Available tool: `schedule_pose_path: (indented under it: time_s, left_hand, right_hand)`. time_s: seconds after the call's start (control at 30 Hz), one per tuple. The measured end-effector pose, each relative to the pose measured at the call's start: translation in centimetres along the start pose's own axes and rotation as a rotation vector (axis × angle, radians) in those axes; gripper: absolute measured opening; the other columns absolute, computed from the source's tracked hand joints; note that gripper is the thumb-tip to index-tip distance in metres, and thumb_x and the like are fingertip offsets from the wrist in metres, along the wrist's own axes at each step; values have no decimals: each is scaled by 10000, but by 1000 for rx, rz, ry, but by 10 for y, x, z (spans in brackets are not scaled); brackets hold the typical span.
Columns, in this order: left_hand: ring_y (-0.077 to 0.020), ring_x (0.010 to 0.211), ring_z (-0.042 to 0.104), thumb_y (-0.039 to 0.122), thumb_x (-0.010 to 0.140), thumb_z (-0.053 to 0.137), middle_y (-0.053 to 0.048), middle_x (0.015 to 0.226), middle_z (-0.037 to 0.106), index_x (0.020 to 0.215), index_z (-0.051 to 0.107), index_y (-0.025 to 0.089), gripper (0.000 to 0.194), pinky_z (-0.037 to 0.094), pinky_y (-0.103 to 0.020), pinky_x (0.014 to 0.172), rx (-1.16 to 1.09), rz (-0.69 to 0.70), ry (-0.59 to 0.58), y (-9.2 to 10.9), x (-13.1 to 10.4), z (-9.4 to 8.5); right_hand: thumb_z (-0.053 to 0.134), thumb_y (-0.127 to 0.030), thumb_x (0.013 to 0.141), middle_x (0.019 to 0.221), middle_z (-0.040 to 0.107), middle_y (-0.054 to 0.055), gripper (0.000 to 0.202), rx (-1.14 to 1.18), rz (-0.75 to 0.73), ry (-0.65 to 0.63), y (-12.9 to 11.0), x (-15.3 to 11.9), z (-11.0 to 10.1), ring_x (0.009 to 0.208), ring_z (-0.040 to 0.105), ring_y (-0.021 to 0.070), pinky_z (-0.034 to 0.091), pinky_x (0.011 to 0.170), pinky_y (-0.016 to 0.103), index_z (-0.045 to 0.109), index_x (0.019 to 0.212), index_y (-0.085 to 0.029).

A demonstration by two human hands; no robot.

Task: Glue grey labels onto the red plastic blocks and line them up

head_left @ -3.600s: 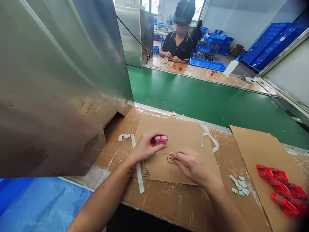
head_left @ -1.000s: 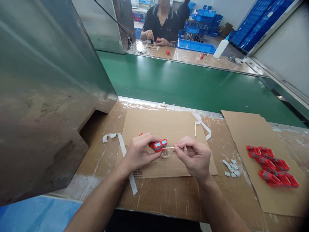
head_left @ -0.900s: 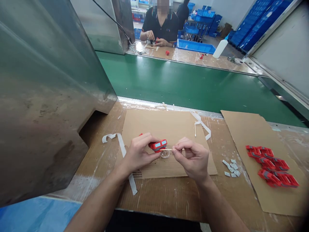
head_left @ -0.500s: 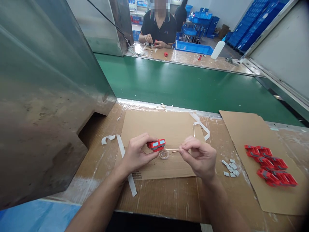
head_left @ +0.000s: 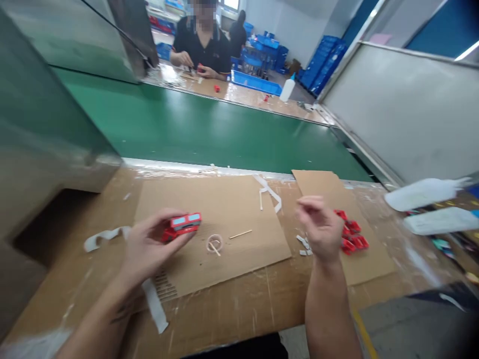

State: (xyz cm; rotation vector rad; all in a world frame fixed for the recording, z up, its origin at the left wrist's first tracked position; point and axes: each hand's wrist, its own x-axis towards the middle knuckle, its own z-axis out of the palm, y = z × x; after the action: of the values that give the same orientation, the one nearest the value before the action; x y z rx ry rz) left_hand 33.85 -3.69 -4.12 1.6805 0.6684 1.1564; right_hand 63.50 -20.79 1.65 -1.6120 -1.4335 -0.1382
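Note:
My left hand [head_left: 151, 244] is closed around a red toy vehicle part [head_left: 183, 224] with grey trim and two pale blue window panels. On the cardboard sheet beside it stands a small clear round cup [head_left: 214, 243] with a thin stick [head_left: 215, 249] resting in it. Another thin stick [head_left: 240, 234] lies to the right of the cup. My right hand [head_left: 320, 227] is raised near the small grey pieces [head_left: 305, 245] and the group of red parts [head_left: 352, 233]. Its fingers are curled in, somewhat blurred, and nothing shows in them.
A green conveyor belt [head_left: 209, 132] runs behind the cardboard sheet [head_left: 224, 199]. White tape strips [head_left: 155, 306] lie at the sheet's edges. A metal housing [head_left: 45, 149] rises at left. White bottles [head_left: 426, 194] lie at right. Across the belt, a co-worker [head_left: 204, 42] handles a red part.
The stick that was in my right hand now rests in the cup. My right hand has moved right, toward the red parts. The view has turned right; my left hand keeps its hold.

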Motion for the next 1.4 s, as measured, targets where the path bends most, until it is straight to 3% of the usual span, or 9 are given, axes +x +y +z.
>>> schedule_pose_path:
  time_s: [0.1,0.2,0.33,0.47,0.6,0.73,0.9,1.07,1.4]
  left_hand:
    - [-227,816,751,347,718,868,-38,951,780,1041,719,241,371,652,-345,741,14,-141,66,7,-2,-2]
    - [-278,892,754,410,741,846,-19,1018,782,1101,712,278,406,660,-422,801,4,-239,87,14,-6,-3]
    - [-279,850,756,426,713,868,-16,977,789,1094,722,265,438,664,-411,752,-32,-211,96,13,-3,-2]
    - [-217,816,764,306,740,861,-60,963,788,1064,720,203,368,660,-326,741,-51,-129,56,19,6,4]
    - [-188,853,784,182,785,820,-82,968,800,1048,724,177,280,659,-272,802,-133,45,-97,29,12,26]
    - [-178,940,788,102,799,808,-79,1067,799,1253,663,218,491,656,-266,871,-273,153,-66,19,10,44]
    - [-218,1078,755,81,757,850,-98,1201,762,1223,704,249,516,660,-291,894,-217,310,-40,4,-1,38]
    - [-276,1179,709,172,734,889,-160,1298,710,1332,645,228,648,649,-355,940,-85,418,-141,11,-6,29]
    - [-230,1149,726,56,822,781,-119,1206,761,1240,692,198,451,614,-334,1005,-1,452,-151,22,-8,31]
  right_hand:
    - [574,-303,965,894,678,47,153,-323,188,-20,27,-20,-55,808,642,203,512,734,336,698,985,-217]
    - [644,-296,909,906,715,56,129,-412,253,-224,45,-49,-69,854,671,234,523,772,361,748,935,-225]
    - [641,-277,894,913,731,56,130,-414,265,-338,57,-71,-55,902,667,265,530,771,380,767,914,-250]
    - [542,-245,957,901,741,66,212,-328,213,-316,46,-58,-44,886,677,252,539,800,388,745,903,-221]
    - [590,-246,982,940,756,33,147,-19,140,-170,-2,-22,-10,833,705,177,553,738,284,727,1034,-238]
    - [627,-206,968,916,746,6,157,344,13,-253,-63,4,46,804,690,133,547,715,233,755,1033,-270]
    - [657,-270,953,822,727,-4,140,729,323,-318,-88,0,93,720,677,114,548,648,209,674,1089,-238]
    - [791,-317,861,680,692,-53,334,969,573,-343,-83,-8,99,600,618,80,508,580,170,473,920,-233]
    - [807,-360,841,629,661,-64,370,877,593,-388,-77,-8,99,560,598,103,486,506,184,468,940,-247]
